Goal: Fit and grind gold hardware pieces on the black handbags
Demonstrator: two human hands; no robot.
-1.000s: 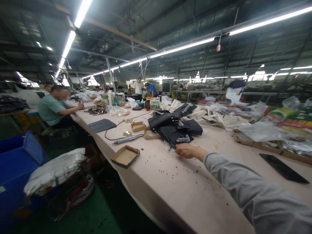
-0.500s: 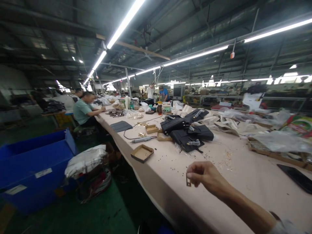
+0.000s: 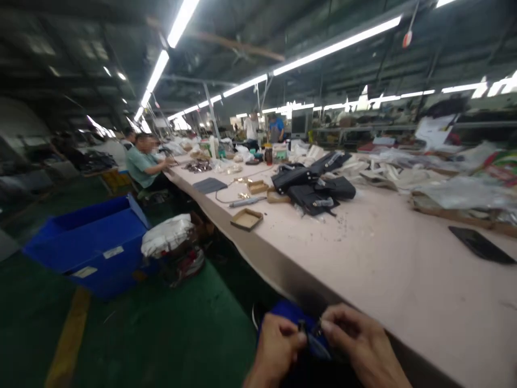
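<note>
Being pinched between the closed thumb and fingers of the left hand [image 3: 278, 345], a small dark piece [image 3: 302, 325] is held off the near edge of the table [image 3: 404, 269]. Just beside it, a small blurred object [image 3: 318, 326] is held in the closed grip of the right hand [image 3: 357, 334]; its kind cannot be told. Farther back, black bags [image 3: 309, 196] are piled.

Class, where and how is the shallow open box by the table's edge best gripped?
Probably pinch the shallow open box by its edge-side wall, coming in over the green floor: it lies flat, open top up, leaving that rim exposed, while the grey tool lies beyond it.
</note>
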